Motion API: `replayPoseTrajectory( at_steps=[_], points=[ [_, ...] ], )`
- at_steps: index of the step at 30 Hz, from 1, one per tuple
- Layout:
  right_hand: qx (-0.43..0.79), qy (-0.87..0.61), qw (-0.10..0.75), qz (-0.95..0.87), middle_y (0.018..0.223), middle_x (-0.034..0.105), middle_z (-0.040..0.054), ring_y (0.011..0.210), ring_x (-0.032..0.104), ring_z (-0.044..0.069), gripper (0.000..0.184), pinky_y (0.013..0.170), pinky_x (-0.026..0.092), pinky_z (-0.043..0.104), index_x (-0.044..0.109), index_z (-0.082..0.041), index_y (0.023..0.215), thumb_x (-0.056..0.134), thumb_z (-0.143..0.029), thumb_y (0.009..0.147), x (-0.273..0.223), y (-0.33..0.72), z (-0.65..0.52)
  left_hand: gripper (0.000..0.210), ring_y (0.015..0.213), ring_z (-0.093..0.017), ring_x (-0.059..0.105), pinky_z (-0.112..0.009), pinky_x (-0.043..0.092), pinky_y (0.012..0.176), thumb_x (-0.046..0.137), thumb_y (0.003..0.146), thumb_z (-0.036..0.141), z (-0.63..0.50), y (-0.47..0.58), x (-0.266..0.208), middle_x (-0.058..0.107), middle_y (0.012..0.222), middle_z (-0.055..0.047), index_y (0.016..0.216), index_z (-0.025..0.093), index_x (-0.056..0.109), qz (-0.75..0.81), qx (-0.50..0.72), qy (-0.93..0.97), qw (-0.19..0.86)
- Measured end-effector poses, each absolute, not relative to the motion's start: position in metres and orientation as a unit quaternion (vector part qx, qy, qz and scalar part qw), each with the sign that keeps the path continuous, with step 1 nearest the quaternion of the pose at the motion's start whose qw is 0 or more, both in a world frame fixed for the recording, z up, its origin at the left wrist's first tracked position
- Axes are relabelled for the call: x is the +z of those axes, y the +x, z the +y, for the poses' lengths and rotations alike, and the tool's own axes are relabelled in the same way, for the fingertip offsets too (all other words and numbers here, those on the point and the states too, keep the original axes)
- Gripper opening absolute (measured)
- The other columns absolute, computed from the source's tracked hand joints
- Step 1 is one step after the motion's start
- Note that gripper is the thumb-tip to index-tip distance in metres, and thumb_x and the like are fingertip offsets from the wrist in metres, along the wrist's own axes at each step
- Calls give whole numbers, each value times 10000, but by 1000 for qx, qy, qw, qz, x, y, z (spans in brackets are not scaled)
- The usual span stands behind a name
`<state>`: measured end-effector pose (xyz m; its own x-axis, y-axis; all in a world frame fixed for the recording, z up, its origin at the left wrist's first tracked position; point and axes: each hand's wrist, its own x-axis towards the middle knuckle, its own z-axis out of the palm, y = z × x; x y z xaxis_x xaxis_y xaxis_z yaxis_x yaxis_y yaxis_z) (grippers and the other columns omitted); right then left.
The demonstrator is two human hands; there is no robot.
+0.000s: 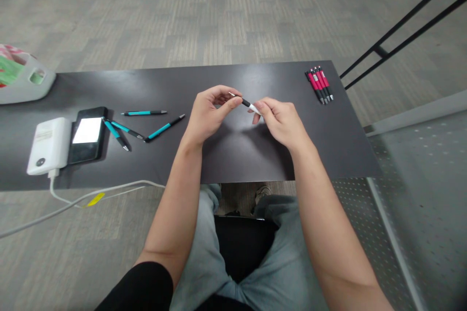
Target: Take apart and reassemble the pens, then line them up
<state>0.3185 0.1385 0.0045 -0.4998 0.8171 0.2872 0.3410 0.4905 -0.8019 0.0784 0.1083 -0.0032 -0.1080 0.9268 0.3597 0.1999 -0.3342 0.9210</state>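
Left hand: thumb and index finger pinched near the tips, remaining fingers curled in behind.
Right hand: thumb on top, pressed toward the index finger, fingertips aimed left; lower fingers partly hidden, exact curl hard to tell.
Hand spacing: near each other, apart, both raised in front of the torso.
Left forearm: bare, slanting up and inward (black sleeve around the elbow).
Right forearm: bare, mirrored slant.
Legs: knees spread, light-blue jeans.

Single head-worn view, close above the desk, forward and down
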Motion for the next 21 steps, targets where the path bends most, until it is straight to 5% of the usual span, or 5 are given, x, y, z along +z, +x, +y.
replayPoseTrajectory(
  at_steps=[4, 16, 21],
  points=[
    [333, -359, 370, -790, 887, 799, 19, 750, 665, 225, 574, 770, 509, 363, 792, -285, 1126, 757, -854, 1060, 3, 318, 138, 674, 843, -209, 767, -348, 621, 836, 967, 843, 883, 108, 79, -3, 858, 953, -66, 988, 233, 870, 485, 569, 584, 317],
    [326, -366, 341, -802, 899, 838, 40, 788, 726, 236, 552, 839, 565, 376, 818, -283, 1157, 558, -768, 1206, 0, 315, 137, 700, 848, -207, 764, -343, 619, 835, 952, 834, 915, 110, 78, -5, 852, 959, -55, 972, 236, 852, 488, 571, 581, 313],
    [275, -358, 386, -804, 1089, 874, 71, 916, 768, 280, 522, 886, 595, 401, 827, -289, 1219, 726, -789, 1110, -1, 316, 137, 661, 850, -204, 761, -338, 614, 822, 953, 863, 885, 109, 77, -6, 849, 967, -55, 994, 245, 854, 479, 580, 583, 308]
  ],
)
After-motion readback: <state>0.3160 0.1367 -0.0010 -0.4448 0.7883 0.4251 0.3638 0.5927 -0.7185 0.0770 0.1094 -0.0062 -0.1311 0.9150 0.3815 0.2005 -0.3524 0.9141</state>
